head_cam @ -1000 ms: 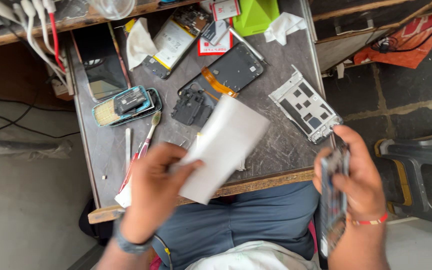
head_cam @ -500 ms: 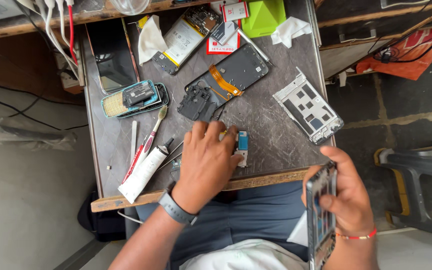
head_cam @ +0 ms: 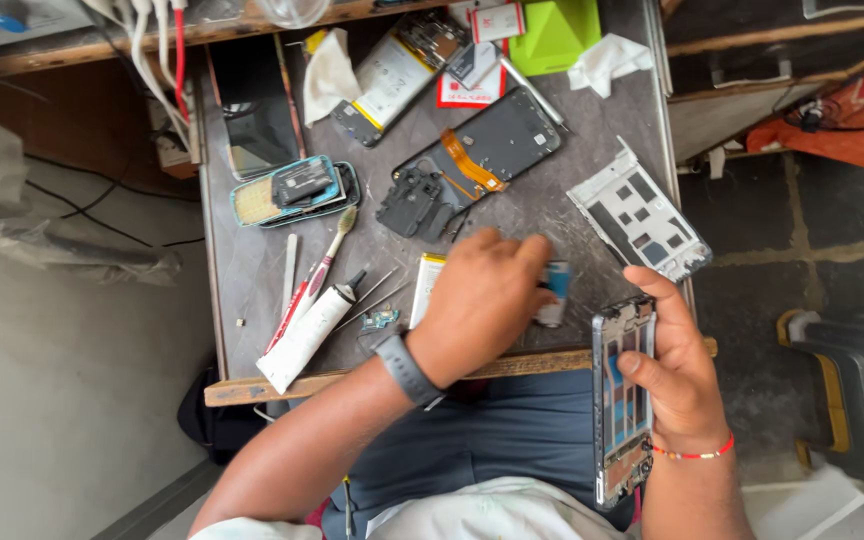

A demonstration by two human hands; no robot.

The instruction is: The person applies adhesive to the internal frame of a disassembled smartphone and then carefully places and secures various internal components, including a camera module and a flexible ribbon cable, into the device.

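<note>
The grey worktable (head_cam: 252, 270) fills the upper middle, its wooden front edge (head_cam: 272, 383) running just below the left hand (head_cam: 482, 300). That hand lies palm down on the tabletop, fingers curled over a small part with a blue end (head_cam: 555, 290) and a yellow-edged piece (head_cam: 425, 290); whether it pinches either one cannot be told, since the palm hides them.

The right hand (head_cam: 677, 370) hangs off the table's right front corner, over the lap, wrapped around a phone frame (head_cam: 622, 400) held on edge, thumb across its face. The frame's lower end is partly cut off by clothing.

Up and right of the left hand lies a white phone midframe (head_cam: 642, 220), close to the table's right edge. Above the left hand sit a dark phone back with an orange ribbon (head_cam: 482, 150). To its left a white glue tube (head_cam: 307, 335) reaches the front edge, beside a toothbrush (head_cam: 327, 260). Bare tabletop shows between tube and wrist.
</note>
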